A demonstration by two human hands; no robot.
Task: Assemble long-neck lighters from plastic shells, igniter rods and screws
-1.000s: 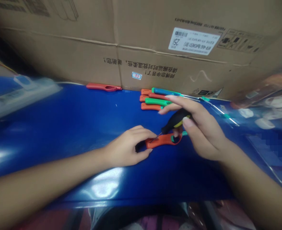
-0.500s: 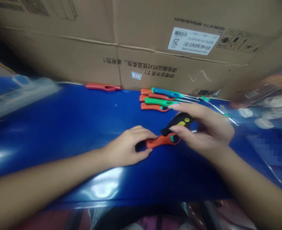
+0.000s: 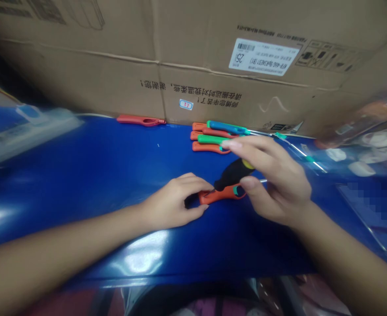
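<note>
An orange long-necked lighter (image 3: pixel 224 194) lies on the blue table, its metal tube partly behind my right hand. My left hand (image 3: pixel 180 199) pinches the lighter's left end between thumb and fingers. My right hand (image 3: pixel 272 175) grips a black-and-yellow screwdriver (image 3: pixel 231 174), with the thumb below the handle and the fingers over it. The screwdriver slants down to the left, its tip at the lighter's left end near my left fingertips. Just beyond my right hand lie several lighters in a row, among them a green one (image 3: pixel 209 139) and a blue one (image 3: pixel 228 127).
A big cardboard box (image 3: pixel 114 66) stands along the back of the blue table (image 3: pixel 98 166). A red lighter casing (image 3: pixel 141 120) lies against it. Blurred plastic items (image 3: pixel 32 127) are at the left. A clear sheet (image 3: pixel 374 219) and white pieces (image 3: pixel 361 169) are at the right.
My right hand has shifted a little left and turned the screwdriver, whose handle now shows less yellow. My left hand and the orange lighter stay nearly in place.
</note>
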